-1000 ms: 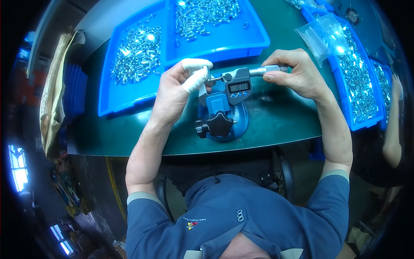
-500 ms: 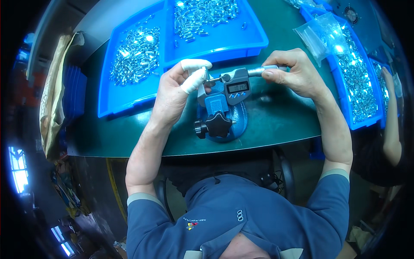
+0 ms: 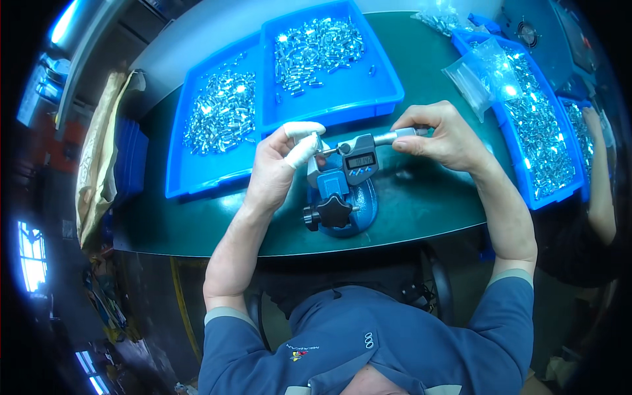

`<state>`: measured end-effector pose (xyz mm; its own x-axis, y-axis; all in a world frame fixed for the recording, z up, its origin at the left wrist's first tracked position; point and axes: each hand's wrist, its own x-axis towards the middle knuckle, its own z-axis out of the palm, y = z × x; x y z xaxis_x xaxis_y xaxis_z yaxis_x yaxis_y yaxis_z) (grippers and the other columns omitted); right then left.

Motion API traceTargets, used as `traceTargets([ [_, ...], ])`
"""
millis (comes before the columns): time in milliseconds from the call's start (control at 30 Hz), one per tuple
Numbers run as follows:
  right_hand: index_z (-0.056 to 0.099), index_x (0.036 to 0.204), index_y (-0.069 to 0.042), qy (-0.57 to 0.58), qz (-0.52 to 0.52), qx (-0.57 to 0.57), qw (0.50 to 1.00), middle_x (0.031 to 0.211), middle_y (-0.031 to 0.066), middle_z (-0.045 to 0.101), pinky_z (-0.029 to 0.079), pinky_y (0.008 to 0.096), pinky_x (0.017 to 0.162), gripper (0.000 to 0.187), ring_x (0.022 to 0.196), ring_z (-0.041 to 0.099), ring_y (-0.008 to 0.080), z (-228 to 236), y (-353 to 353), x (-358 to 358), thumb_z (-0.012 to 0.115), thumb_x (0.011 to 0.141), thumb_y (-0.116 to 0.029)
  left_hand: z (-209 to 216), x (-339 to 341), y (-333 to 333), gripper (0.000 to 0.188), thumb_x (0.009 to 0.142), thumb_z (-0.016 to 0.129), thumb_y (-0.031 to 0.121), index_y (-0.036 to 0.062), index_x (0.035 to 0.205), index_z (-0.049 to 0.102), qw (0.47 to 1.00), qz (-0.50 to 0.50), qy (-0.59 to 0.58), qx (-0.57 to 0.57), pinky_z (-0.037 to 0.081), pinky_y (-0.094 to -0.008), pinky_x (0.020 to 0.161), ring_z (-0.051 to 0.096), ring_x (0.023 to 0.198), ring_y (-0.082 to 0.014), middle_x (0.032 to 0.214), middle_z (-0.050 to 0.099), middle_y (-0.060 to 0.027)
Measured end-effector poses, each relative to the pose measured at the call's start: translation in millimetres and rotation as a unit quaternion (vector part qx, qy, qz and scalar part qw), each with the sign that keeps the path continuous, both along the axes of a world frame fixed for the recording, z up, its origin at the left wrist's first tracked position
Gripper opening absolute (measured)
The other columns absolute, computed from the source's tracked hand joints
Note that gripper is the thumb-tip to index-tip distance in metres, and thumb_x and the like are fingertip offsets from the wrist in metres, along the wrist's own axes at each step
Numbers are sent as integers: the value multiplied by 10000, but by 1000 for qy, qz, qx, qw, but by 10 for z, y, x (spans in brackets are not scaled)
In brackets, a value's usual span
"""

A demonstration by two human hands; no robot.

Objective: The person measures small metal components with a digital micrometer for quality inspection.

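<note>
A digital micrometer [image 3: 361, 160] with a small display is clamped in a blue stand [image 3: 359, 210] with black knobs, near the table's front edge. My left hand [image 3: 273, 164] wears white finger covers on thumb and forefinger. Those two fingers pinch a small shiny metal cylinder [image 3: 319, 141] by the micrometer's jaws; whether the jaws touch it I cannot tell. On the other side, my right hand [image 3: 444, 138] has thumb and bent forefinger closed on the micrometer's thimble end [image 3: 409, 133].
Beyond my hands stand two blue trays, left [image 3: 178, 174] and right [image 3: 368, 108], holding many metal cylinders. More small parts fill a long blue bin [image 3: 559, 194] at right, with clear plastic bags [image 3: 471, 85] over its edge. Another person's arm [image 3: 599, 171] reaches in at far right.
The whole scene sits lower in the picture, as my head view has shifted. Both hands stay at the micrometer, and the metal cylinder shows more plainly between my left fingertips.
</note>
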<state>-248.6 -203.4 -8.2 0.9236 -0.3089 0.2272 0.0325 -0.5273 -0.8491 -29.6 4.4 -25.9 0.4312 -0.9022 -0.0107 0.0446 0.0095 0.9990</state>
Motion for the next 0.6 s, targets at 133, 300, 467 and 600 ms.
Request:
traceTargets([
  [133, 737, 937, 4, -8, -2, 0, 1000, 770, 61, 697, 460, 265, 619, 268, 703, 620, 116, -39, 8, -12, 782, 859, -248, -36, 119, -7, 250, 982, 646, 148, 13, 1193, 651, 997, 36, -56, -37, 548, -269, 749, 678, 797, -143, 947, 717, -121],
  [300, 733, 938, 11, -25, 6, -20, 999, 737, 60, 678, 456, 261, 588, 260, 658, 603, 112, -22, -7, -28, 771, 871, -238, 203, 806, 99, 265, 962, 671, 124, 32, 1210, 668, 944, 175, -272, -61, 551, -300, 788, 685, 863, -157, 982, 726, -107],
  [467, 731, 927, 10, 22, -5, 3, 1000, 798, 86, 713, 483, 286, 660, 266, 731, 640, 138, 54, 2, -1, 780, 846, -239, 417, 1154, -99, 315, 875, 749, 159, 46, 1165, 699, 749, 243, -615, 24, 502, -390, 954, 644, 1086, -271, 1144, 693, -147],
  [600, 734, 933, 12, 13, -15, 2, 1000, 799, 92, 715, 493, 280, 670, 257, 722, 645, 144, 75, -13, -48, 783, 833, -219, 263, 1140, -565, 316, 807, 776, 270, 72, 1050, 733, 642, 76, -758, 92, 439, -474, 1039, 519, 1248, -359, 1266, 622, -170],
])
